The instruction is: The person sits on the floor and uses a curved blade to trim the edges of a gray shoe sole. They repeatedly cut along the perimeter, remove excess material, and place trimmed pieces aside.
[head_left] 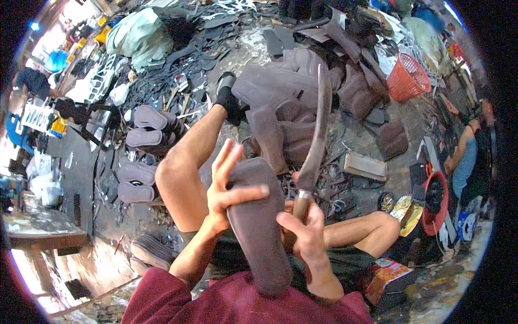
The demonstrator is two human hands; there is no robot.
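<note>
1. Head view: left grip (220,198) clamped on a brown sole (259,232), over the lap (229,260); right grip (309,232) wrapped round a curved knife (321,116).
2. Littered floor (350,135) — brown sheets (264,86) heaped ahead; stacked soles (143,137) leftward; red basket (408,81) rightward.

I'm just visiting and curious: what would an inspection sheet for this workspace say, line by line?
Surface: floor, dark and strewn with scraps.
Job's things: dark sole-shaped piece and curved knife, both in hand.
Clutter: brown cut sheets heaped ahead; stacked soles at left; red basket at upper right.
Hands: left hand holds the piece; right hand grips the knife's handle.
Cables: nothing clearly seen.
Surroundings: other people at far left and right.
</note>
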